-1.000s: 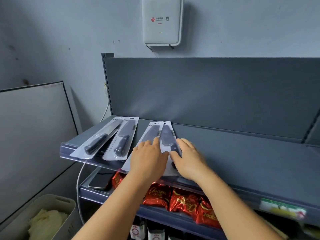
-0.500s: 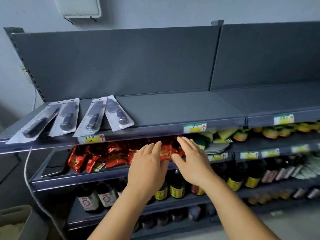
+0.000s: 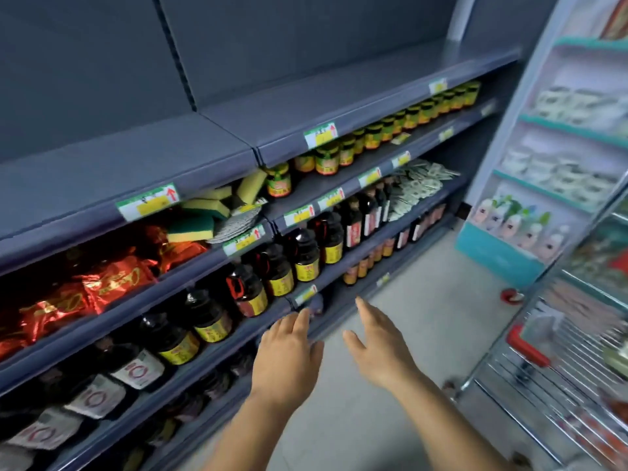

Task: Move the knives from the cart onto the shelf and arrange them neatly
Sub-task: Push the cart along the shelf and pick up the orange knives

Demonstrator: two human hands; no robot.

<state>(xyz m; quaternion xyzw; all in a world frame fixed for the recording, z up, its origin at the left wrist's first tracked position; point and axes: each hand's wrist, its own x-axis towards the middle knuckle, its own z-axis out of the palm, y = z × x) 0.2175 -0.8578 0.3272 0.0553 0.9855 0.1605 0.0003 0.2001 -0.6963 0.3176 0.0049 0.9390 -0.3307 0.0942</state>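
Cart (image 3: pixel 557 379) right of right hand (image 3: pixel 377 348); left hand (image 3: pixel 289 355) beside it (both empty)

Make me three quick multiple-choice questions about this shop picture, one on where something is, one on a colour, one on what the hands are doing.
1. Where is the wire cart?
A. right of the hands
B. left of the hands
C. on the top shelf

2. What colour are the foil snack bags?
A. blue
B. red
C. white

3. What do the left hand and right hand hold?
A. a bottle each
B. a sponge
C. nothing

Answers: 1 A, the cart stands at the right edge. 2 B, they shine red. 3 C, both hands are open and empty.
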